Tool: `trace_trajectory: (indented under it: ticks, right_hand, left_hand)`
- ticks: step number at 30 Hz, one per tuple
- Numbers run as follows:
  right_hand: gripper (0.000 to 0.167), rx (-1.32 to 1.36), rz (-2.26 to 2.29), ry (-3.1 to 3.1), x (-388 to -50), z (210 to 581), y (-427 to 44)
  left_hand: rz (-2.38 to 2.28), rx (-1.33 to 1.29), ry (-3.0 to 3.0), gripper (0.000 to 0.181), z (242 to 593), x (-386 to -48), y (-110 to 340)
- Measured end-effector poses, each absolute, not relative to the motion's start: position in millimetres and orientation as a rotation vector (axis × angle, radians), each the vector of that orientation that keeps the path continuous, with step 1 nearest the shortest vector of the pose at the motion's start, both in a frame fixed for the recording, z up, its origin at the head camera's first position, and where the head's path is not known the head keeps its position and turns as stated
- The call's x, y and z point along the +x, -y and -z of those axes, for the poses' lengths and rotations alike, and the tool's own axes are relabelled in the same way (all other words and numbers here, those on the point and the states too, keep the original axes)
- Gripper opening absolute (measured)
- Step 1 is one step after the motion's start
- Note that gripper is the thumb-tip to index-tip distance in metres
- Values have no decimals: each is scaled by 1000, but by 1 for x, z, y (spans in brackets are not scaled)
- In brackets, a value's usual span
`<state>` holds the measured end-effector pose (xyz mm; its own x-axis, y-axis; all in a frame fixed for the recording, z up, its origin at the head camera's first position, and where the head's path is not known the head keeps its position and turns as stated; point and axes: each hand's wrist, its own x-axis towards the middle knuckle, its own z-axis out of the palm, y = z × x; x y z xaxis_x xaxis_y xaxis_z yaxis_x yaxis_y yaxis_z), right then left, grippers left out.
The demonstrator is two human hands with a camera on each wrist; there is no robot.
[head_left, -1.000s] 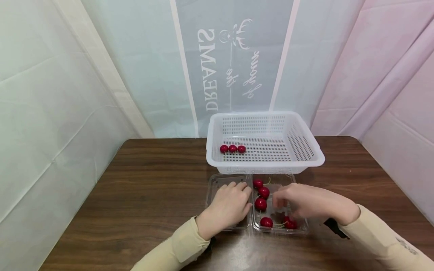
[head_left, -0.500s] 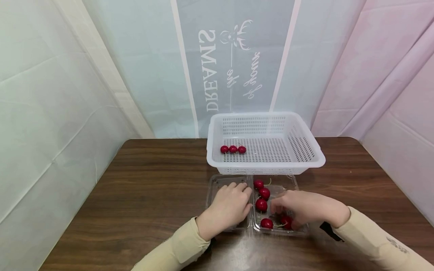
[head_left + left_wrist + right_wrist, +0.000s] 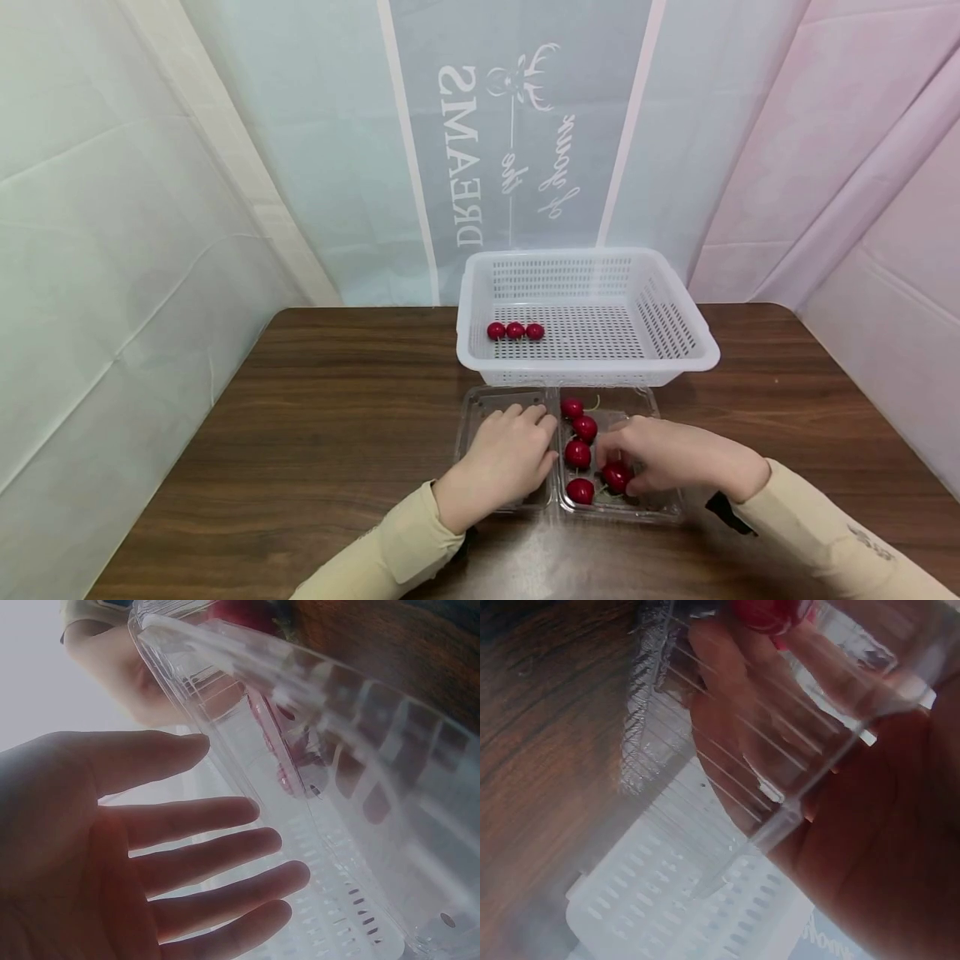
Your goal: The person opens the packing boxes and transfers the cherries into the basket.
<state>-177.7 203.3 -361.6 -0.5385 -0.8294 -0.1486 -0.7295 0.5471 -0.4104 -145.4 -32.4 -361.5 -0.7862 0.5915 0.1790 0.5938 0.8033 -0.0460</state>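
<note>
A clear plastic clamshell box lies unfolded, its lid half [image 3: 480,417] on the left and its tray half [image 3: 647,403] on the right. My left hand [image 3: 501,457] rests over the lid half by the hinge, and the left wrist view shows its fingers [image 3: 217,840] nearly straight, holding nothing. My right hand [image 3: 682,454] reaches into the tray and holds a red cherry [image 3: 617,477] between thumb and fingers. Several cherries with green stems line the tray's left side, among them a front cherry [image 3: 580,491]. In the right wrist view, the clear wall partly covers the right hand.
Behind the box stands a white perforated basket [image 3: 592,364], close to the clamshell's far edge. Three cherries [image 3: 515,331] sit in a row at its left. Brown wooden tabletop [image 3: 352,400] extends to both sides. Pale cloth [image 3: 517,167] hangs behind the table.
The right hand has shifted slightly left within the tray, and its cherry has moved left and up from the front right. The front-left cherry has shifted slightly left. My left hand stays put.
</note>
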Motion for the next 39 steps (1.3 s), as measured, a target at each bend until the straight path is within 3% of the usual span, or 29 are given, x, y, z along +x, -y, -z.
trace_trajectory:
  ticks: [20, 34, 39]
  right_hand:
    - [27, -1283, 503, -2517, -180, 368, -202]
    - [51, -1368, 479, -2500, -175, 367, -203]
    - [47, -1433, 469, -2503, -175, 369, -204]
  left_hand:
    - [1, -936, 2803, 27, 360, -145, 32]
    - [1, -934, 2785, 27, 361, -145, 32]
    - [1, -936, 2781, 28, 362, -144, 32]
